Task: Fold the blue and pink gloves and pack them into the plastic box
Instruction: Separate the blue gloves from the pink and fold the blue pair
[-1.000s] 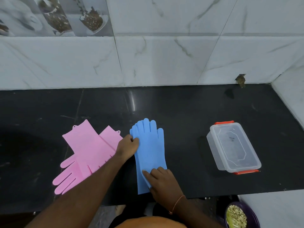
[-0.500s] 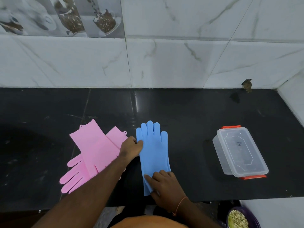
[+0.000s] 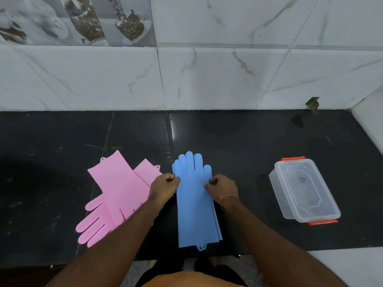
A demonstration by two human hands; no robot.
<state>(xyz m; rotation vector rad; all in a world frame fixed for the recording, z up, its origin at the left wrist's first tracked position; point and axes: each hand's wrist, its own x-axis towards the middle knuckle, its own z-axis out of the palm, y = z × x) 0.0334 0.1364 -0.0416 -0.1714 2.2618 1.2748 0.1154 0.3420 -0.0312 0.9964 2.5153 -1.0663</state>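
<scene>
The blue gloves [image 3: 195, 201] lie stacked flat on the black counter [image 3: 248, 146], fingers toward the wall. The left hand [image 3: 163, 188] pinches their left edge and the right hand [image 3: 222, 188] pinches their right edge, both near the palm. The pink gloves [image 3: 118, 195] lie just left, overlapping. The box [image 3: 303, 189] sits closed, well right.

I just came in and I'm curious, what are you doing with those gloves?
A person is getting the blue gloves ready to fold. The left hand and right hand each pinch a side edge near the fingers. The pink gloves lie flat and unfolded to the left. The plastic box sits to the right with its lid on.
</scene>
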